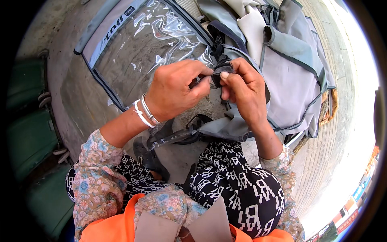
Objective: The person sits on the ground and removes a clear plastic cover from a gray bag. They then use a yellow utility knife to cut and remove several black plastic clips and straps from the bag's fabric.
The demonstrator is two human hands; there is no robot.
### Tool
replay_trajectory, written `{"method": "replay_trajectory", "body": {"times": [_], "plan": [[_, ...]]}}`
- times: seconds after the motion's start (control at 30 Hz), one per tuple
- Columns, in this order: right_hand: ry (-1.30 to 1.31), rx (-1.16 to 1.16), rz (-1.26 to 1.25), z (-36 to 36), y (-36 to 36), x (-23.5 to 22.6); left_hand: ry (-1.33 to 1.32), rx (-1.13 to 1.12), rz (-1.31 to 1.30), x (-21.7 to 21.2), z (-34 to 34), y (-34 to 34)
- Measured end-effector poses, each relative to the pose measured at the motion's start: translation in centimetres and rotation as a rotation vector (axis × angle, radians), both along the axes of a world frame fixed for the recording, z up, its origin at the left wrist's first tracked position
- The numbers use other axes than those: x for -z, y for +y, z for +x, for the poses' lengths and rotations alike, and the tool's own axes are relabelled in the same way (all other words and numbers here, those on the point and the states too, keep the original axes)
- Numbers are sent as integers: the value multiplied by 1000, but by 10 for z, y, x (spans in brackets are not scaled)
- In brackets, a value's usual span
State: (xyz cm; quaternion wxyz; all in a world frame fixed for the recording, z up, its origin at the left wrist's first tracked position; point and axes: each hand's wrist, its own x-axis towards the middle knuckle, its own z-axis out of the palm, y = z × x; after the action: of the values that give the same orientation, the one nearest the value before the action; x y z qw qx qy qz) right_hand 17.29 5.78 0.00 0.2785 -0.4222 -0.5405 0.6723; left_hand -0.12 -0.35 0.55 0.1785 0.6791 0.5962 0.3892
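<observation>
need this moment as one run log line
left hand: pinches black fabric | right hand: pinches same fabric | nearby: clear plastic sheet, grey fabric

shows black on the strip, grey on the fabric cover, pink and blue flowers over tan on the sleeves, white lettering over black on the trousers, orange on the vest, dark green on the panels.

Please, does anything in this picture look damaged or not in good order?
Possibly yes: the dark strip pinched by the left hand and right hand looks ragged, perhaps frayed, near the fingers. Also, the clear plastic panel is wrinkled, and the grey fabric lies in untidy folds.
</observation>
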Motion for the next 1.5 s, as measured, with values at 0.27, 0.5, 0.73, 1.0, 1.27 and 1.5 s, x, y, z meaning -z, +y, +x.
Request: {"method": "replay_trajectory", "body": {"times": [0.27, 0.5, 0.73, 1.0, 1.27, 1.5], "plan": [[-20, 113, 227, 10, 8, 1, -157, -89, -247, -11, -6, 7], [-165, -113, 961, -6, 18, -7, -90, -51, -232, -8, -1, 8], [20, 94, 473, -15, 19, 21, 85, 47, -66, -6, 11, 18], [99, 209, 73, -44, 62, 51, 184, -87, 225, 23, 17, 52], [356, 180, -122, -59, 51, 52, -180, -323, 97, 27, 26, 25], [621, -198, -240, -20, 39, 15, -149, 261, -191, -4, -21, 21]]}}
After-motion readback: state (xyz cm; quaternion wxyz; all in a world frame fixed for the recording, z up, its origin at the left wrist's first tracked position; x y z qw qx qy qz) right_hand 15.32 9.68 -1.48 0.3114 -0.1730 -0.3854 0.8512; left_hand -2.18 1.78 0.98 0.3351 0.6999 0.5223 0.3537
